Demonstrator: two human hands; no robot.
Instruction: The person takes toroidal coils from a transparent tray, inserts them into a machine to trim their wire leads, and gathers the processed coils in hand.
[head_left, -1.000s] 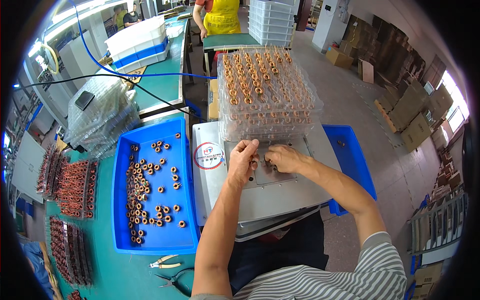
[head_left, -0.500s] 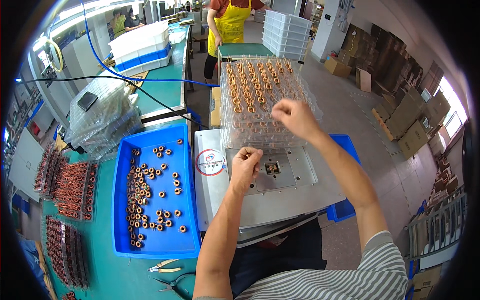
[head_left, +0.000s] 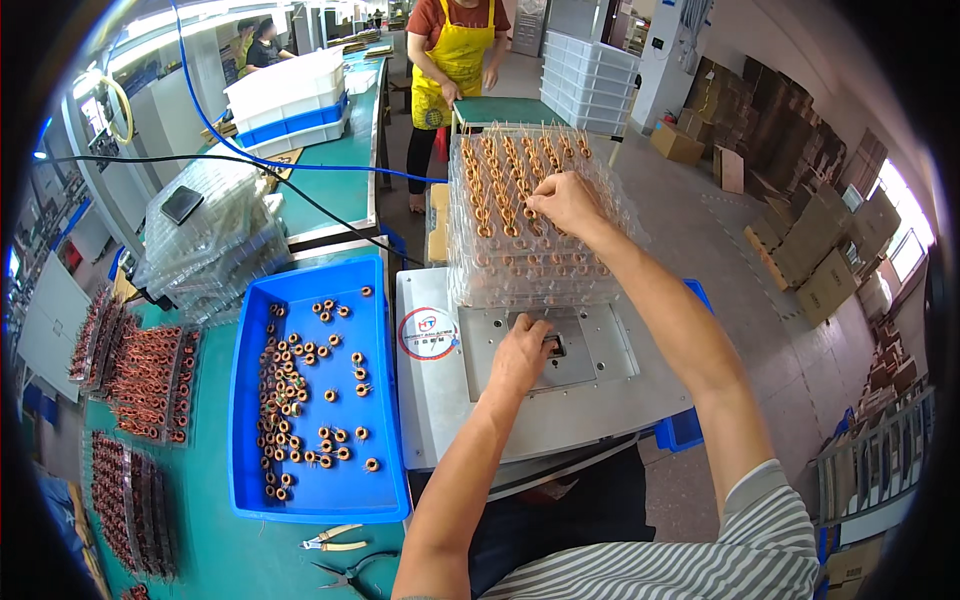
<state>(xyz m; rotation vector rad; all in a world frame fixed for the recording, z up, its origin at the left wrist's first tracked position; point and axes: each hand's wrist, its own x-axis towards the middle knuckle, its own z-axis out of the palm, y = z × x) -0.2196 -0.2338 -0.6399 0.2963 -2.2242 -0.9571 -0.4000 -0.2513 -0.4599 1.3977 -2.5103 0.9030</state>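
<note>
My left hand (head_left: 524, 352) is over the small square fixture (head_left: 556, 346) set into the metal machine top (head_left: 430, 430). Its fingers are bent together and hide what they hold, if anything. My right hand (head_left: 568, 204) reaches up to a stack of clear plastic trays (head_left: 530, 285), thumb and finger pinched on a copper-wound ring coil (head_left: 529, 213) at the near end of a row. Rows of similar coils (head_left: 478, 190) with upright wire leads fill the left part of the top tray; its right part shows bare pockets.
To the left, a blue bin (head_left: 392, 440) holds many loose ring coils. Cutters (head_left: 335, 540) and pliers (head_left: 345, 578) lie below it. Filled coil trays (head_left: 150, 385) sit at far left. Cables (head_left: 330, 165) cross above the bench. A person in a yellow apron (head_left: 462, 60) stands beyond the trays.
My left hand has moved right and down onto the fixture, covering most of it. My right hand has moved left and forward to the coil rows. The view has shifted slightly.
</note>
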